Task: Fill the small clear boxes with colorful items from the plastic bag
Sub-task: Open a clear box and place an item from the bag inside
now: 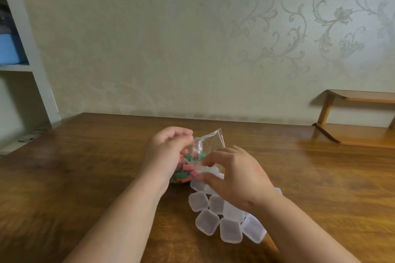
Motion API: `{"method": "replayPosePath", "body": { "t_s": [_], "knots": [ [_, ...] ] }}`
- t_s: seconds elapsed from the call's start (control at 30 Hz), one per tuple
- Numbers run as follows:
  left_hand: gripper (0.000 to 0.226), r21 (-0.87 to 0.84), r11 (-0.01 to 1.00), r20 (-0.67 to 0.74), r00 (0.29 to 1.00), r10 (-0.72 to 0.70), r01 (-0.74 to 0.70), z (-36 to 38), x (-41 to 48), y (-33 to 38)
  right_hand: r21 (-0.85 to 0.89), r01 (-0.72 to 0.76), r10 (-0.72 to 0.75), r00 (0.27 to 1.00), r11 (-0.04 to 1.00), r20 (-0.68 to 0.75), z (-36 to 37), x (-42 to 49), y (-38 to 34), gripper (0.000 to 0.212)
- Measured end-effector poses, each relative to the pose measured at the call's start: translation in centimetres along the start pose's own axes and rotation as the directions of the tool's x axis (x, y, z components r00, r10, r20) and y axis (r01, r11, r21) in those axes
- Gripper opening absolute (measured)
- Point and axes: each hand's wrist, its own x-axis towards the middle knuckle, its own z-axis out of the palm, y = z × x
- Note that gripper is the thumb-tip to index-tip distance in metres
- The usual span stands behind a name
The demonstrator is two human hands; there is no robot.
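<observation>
Table (85, 177) — wood — before wallpaper (149, 38), perhaps shelving (32, 53) left

On my screen the dark brown wooden table (85, 177) has a varnished, glossy top with visible grain and soft reflections. The clear thin plastic bag (210, 141) is shiny and crinkled, catching light along its folds. The small red and green pieces (186, 170) inside it look matt. I read the small square translucent plastic boxes (207, 221) as smooth, with a frosted, milky finish. The pale green wallpaper (149, 38) is matt, its raised scrollwork faintly glinting. The light brown wooden desk riser (359, 96) looks polished smooth.
</observation>
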Motion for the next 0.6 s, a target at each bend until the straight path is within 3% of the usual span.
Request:
{"method": "replayPosePath", "body": {
  "t_s": [0.07, 0.1, 0.2, 0.23, 0.3, 0.37, 0.43, 0.5, 0.6],
  "knots": [
    [0.019, 0.06, 0.998, -0.06, 0.998, -0.013, 0.017, -0.2, 0.9, -0.8, 0.035, -0.044, 0.046, 0.997, 0.998, -0.062, 0.2, 0.1, 0.2, 0.017],
    [0.021, 0.18, 0.983, -0.09, 0.996, -0.018, 0.035, -0.3, 1.4, -1.4, 0.07, -0.096, 0.102, 0.991, 0.993, -0.084, 0.2, 0.2, 0.3, 0.017],
    [0.035, 0.636, 0.759, -0.105, 0.99, -0.095, 0.141, -0.2, 2.6, -3.5, 0.195, -0.238, 0.258, 0.963, 0.951, -0.082, -0.2, 0.1, 0.6, 0.018],
    [0.046, 0.703, 0.688, -0.098, 0.983, -0.157, 0.18, 0.1, 2.7, -3.9, 0.225, -0.256, 0.279, 0.957, 0.94, -0.076, -0.3, 0.0, 0.7, 0.018],
    [0.062, 0.737, 0.639, -0.082, 0.968, -0.239, 0.22, 0.5, 2.7, -4.3, 0.291, -0.27, 0.295, 0.954, 0.918, -0.046, -0.5, -0.2, 0.8, 0.02],
    [0.058, 0.713, 0.672, -0.036, 0.968, -0.247, 0.198, 0.6, 2.4, -4.0, 0.361, -0.288, 0.311, 0.95, 0.887, -0.006, -0.8, -0.2, 0.7, 0.024],
    [0.042, 0.6, 0.783, 0.019, 0.976, -0.218, 0.164, 0.7, 2.2, -3.5, 0.384, -0.302, 0.325, 0.946, 0.872, 0.006, -0.9, -0.1, 0.8, 0.03],
    [0.029, 0.378, 0.912, 0.051, 0.981, -0.189, 0.156, 0.7, 1.8, -2.7, 0.341, -0.299, 0.317, 0.949, 0.891, 0.004, -0.9, 0.1, 1.0, 0.035],
    [0.018, 0.038, 0.98, 0.067, 0.978, -0.198, 0.196, 0.3, 1.5, -1.7, 0.321, -0.27, 0.299, 0.953, 0.908, -0.045, -0.8, 0.1, 1.4, 0.034]
  ]
}}
